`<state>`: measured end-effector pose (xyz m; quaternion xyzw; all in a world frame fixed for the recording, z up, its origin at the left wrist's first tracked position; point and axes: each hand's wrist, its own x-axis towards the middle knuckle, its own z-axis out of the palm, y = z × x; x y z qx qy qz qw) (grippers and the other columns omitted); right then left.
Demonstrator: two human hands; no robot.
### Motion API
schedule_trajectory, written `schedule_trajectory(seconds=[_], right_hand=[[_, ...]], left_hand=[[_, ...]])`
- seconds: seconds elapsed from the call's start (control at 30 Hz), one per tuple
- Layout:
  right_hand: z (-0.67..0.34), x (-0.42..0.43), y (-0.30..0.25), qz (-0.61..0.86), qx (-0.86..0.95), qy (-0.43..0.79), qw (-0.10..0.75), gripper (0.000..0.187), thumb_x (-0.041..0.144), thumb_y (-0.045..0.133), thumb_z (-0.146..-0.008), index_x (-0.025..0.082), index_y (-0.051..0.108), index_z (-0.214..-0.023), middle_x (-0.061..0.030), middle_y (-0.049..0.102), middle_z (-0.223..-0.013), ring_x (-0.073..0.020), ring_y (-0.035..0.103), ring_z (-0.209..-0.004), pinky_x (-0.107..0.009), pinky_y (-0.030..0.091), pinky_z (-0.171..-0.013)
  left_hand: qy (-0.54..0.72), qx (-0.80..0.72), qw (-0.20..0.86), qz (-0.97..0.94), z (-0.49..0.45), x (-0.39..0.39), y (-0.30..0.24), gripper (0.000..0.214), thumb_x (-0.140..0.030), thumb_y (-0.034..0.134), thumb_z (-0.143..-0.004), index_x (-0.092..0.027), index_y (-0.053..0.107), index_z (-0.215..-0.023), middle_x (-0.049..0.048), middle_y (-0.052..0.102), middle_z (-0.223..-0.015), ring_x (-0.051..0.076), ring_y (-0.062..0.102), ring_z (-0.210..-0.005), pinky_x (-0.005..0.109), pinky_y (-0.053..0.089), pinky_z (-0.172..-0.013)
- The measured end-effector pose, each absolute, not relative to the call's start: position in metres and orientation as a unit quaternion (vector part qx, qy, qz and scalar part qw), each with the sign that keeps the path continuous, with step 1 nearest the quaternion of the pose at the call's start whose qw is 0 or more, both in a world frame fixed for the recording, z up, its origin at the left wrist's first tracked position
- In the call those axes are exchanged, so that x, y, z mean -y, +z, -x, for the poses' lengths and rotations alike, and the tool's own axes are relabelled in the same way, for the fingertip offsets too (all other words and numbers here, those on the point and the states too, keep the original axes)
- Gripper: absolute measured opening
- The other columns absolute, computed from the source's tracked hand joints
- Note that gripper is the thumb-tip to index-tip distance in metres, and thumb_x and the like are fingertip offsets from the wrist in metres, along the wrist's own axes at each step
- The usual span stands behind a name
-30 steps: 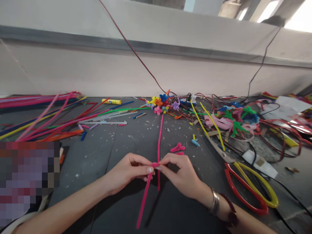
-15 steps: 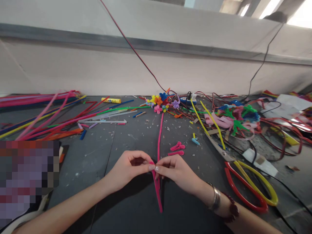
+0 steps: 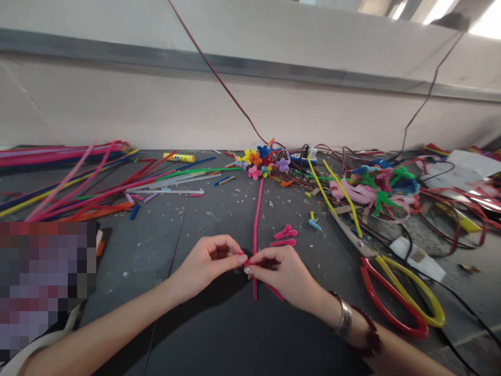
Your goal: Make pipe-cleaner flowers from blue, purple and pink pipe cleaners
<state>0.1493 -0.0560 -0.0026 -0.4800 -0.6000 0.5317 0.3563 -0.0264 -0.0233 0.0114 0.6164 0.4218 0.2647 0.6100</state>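
My left hand [image 3: 207, 266] and my right hand [image 3: 282, 274] meet at the middle of the dark worktable [image 3: 203, 230], their fingertips pinching a hot-pink pipe cleaner [image 3: 255, 235]. It runs straight up the table from below my fingers. A shorter pink end [image 3: 276, 292] slants out beneath my right hand. The join is mostly hidden by my fingers. Two small pink pipe-cleaner pieces [image 3: 285, 232] lie just beyond my right hand.
Large scissors with red and yellow handles [image 3: 399, 297] lie to the right among wires and pipe-cleaner shapes. Long coloured pipe cleaners [image 3: 66, 177] spread at the left. A bunch of pipe-cleaner flowers [image 3: 258, 164] and a glue stick [image 3: 179, 157] sit at the back.
The loose pink end, which hung toward me, now angles right under my right hand and looks shorter. My fingers have twisted closer around the pipe cleaner.
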Motion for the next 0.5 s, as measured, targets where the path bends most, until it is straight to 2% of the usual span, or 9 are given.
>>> schedule_trajectory(seconds=[0.27,0.5], right_hand=[[-0.150,0.056,-0.004,0.494,0.610,0.500,0.366,0.009,0.022,0.063,-0.070,0.014,0.065,-0.075,-0.0027,0.065,-0.070,-0.0124,0.058,-0.063,-0.024,0.046,-0.059],[-0.150,0.058,0.006,0.452,0.581,0.559,0.382,0.010,0.023,0.063,-0.072,0.014,0.064,-0.075,-0.0018,0.064,-0.071,-0.0109,0.058,-0.066,-0.023,0.045,-0.063]], left_hand=[[0.287,-0.405,0.631,-0.597,0.026,0.025,0.009,0.016,-0.025,0.063,-0.074,-0.014,0.052,-0.069,-0.0005,0.061,-0.071,0.011,0.055,-0.067,0.021,0.041,-0.063],[0.306,-0.378,0.698,-0.527,0.026,0.026,0.011,0.016,-0.019,0.062,-0.075,-0.014,0.050,-0.067,-0.0019,0.058,-0.065,0.008,0.050,-0.062,0.019,0.038,-0.059]])
